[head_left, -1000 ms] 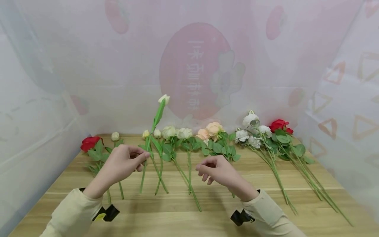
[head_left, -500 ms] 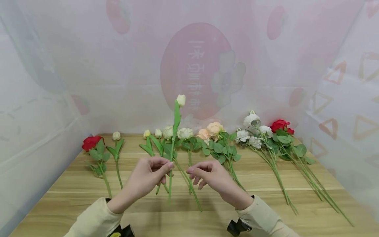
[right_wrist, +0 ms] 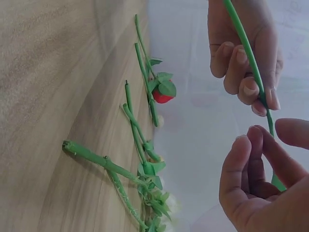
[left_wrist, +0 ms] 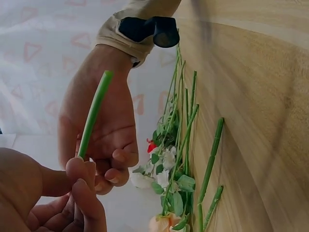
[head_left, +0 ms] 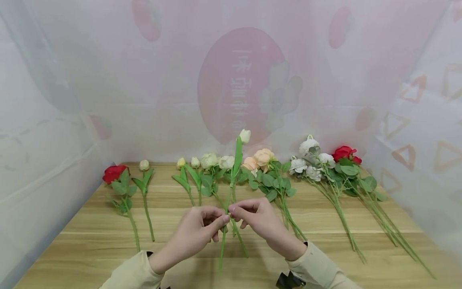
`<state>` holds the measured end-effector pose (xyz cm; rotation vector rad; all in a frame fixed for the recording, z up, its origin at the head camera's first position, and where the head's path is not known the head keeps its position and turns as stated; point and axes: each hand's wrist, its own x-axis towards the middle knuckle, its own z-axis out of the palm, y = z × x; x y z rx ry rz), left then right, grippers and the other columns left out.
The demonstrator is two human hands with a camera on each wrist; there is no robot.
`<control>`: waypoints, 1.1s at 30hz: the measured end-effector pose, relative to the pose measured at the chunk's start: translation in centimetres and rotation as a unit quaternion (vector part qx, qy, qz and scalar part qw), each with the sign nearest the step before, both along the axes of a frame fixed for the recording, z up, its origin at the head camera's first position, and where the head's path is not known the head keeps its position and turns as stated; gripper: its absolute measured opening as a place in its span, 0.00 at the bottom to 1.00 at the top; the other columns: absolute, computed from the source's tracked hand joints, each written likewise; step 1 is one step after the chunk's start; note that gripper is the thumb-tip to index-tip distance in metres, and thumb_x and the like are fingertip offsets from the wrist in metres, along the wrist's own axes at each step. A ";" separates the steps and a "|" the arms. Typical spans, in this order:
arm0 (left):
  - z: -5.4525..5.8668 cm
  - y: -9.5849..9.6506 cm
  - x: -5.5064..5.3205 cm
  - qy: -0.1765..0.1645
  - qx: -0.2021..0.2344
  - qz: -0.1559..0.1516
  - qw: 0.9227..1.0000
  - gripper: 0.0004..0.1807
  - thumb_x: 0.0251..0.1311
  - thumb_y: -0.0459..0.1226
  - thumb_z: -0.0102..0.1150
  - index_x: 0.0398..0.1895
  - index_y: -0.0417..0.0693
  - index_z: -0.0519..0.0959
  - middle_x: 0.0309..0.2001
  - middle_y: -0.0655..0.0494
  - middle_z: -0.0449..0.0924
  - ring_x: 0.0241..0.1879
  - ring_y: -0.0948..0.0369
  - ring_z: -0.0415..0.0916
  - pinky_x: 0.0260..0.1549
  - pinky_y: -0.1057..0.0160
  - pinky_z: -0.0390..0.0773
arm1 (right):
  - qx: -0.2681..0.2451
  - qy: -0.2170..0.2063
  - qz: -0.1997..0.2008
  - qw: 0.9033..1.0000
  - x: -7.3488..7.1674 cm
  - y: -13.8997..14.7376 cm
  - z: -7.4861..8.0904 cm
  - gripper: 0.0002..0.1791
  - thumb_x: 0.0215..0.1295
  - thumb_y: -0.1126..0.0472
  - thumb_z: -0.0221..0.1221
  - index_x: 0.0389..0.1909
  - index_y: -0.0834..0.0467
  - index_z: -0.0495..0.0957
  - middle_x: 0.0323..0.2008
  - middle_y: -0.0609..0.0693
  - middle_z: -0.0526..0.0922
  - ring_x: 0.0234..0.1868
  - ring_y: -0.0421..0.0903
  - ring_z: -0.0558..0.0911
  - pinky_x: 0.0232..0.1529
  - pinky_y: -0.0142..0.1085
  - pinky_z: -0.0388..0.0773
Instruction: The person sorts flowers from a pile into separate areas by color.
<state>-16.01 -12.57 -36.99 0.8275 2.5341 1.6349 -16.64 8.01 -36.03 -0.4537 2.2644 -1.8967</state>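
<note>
A white artificial tulip (head_left: 237,158) stands nearly upright in front of me, one long green leaf beside its bloom. My left hand (head_left: 193,233) pinches its stem (left_wrist: 94,113) between thumb and index finger, and the cut end sticks out below. Just above that pinch, my right hand (head_left: 265,220) has its fingertips right at the stem. The right wrist view shows the thumb and fingers of my right hand (right_wrist: 270,183) spread on either side of the stem, with a gap between them.
Behind the hands, artificial flowers lie along the wooden table (head_left: 90,265): a red rose (head_left: 114,174) and a tulip bud (head_left: 144,165) at left, peach roses (head_left: 263,157) in the middle, white flowers (head_left: 308,145) and another red rose (head_left: 344,153) at right. Printed cloth walls (head_left: 162,80) surround it.
My left hand has carried the tulip rightward and lower, from the left side to the middle. My right hand has shifted slightly, and its fingertips now meet the stem.
</note>
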 end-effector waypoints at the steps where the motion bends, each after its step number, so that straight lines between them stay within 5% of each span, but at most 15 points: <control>1: -0.1 0.0 0.0 0.002 -0.001 -0.003 1.000 0.10 0.68 0.46 0.59 0.32 0.53 0.84 0.19 0.62 0.77 0.17 0.58 0.77 0.13 0.69 0.63 | -0.001 0.002 0.000 1.000 0.0 -0.1 0.0 0.16 0.68 0.53 0.63 0.45 0.62 0.86 0.40 0.55 0.85 0.42 0.51 0.80 0.37 0.41 0.79; 11: -0.5 -0.7 -0.3 0.010 -0.038 -0.013 0.999 0.12 0.71 0.45 0.56 0.32 0.51 0.83 0.21 0.63 0.78 0.19 0.58 0.78 0.14 0.66 0.71 | 0.035 -0.008 0.007 0.999 -1.4 -1.1 -0.2 0.11 0.65 0.57 0.65 0.38 0.63 0.86 0.31 0.56 0.84 0.32 0.51 0.80 0.32 0.38 0.78; 15: 0.0 -3.3 -1.4 0.006 -0.092 0.062 0.994 0.17 0.72 0.48 0.52 0.37 0.46 0.83 0.24 0.61 0.78 0.21 0.60 0.77 0.20 0.63 0.78 | 0.091 -0.013 0.009 0.996 -3.1 -2.0 -0.6 0.07 0.63 0.61 0.65 0.30 0.61 0.86 0.27 0.57 0.83 0.27 0.47 0.79 0.31 0.40 0.79; 19: 0.6 -7.0 -3.0 0.025 -0.160 0.143 0.976 0.18 0.73 0.48 0.52 0.39 0.44 0.84 0.24 0.60 0.78 0.22 0.63 0.77 0.22 0.62 0.77 | 0.141 -0.017 -0.005 0.990 -5.2 -3.5 -1.2 0.13 0.61 0.64 0.64 0.17 0.59 0.81 0.19 0.53 0.80 0.21 0.45 0.75 0.28 0.40 0.77; 26: -0.4 -10.9 -4.5 0.023 -0.213 0.175 0.961 0.15 0.72 0.45 0.53 0.36 0.44 0.83 0.24 0.58 0.79 0.21 0.63 0.76 0.19 0.59 0.73 | 0.146 -0.039 -0.012 0.988 -8.6 -6.2 -1.5 0.24 0.62 0.67 0.62 0.07 0.57 0.67 0.10 0.51 0.68 0.14 0.42 0.60 0.24 0.37 0.66; 33: -0.6 -13.2 -5.2 0.030 -0.246 0.186 0.951 0.20 0.73 0.46 0.50 0.23 0.48 0.79 0.18 0.59 0.75 0.16 0.61 0.69 0.15 0.60 0.66 | 0.218 -0.011 -0.011 0.976 -10.8 -8.4 -1.4 0.28 0.59 0.68 0.61 0.03 0.54 0.61 0.05 0.45 0.56 0.09 0.41 0.52 0.17 0.33 0.62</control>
